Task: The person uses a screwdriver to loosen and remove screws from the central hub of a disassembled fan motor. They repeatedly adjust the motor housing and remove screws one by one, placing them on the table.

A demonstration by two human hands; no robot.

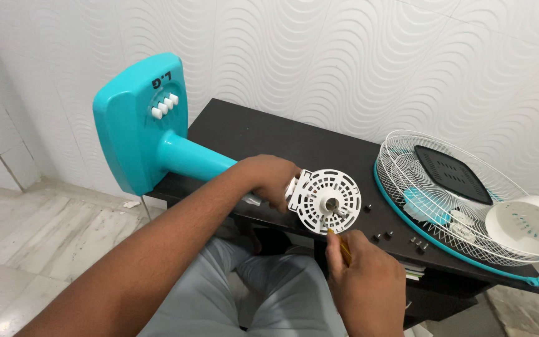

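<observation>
A teal fan stand (176,153) lies on its side across the dark table (263,134), its flat base (135,122) with white buttons hanging past the left edge. My left hand (269,178) grips the fan's neck just behind the round white motor housing (325,200), which faces me with its metal shaft sticking out. My right hand (363,268) holds a yellow-handled screwdriver (342,246) with its tip at the lower edge of that housing.
Several small screws (382,236) lie on the table right of the housing. Further right are white wire fan guards (444,193) with a teal rim, a black grille panel (450,171) on top and a white round cover (528,224). A textured white wall stands behind.
</observation>
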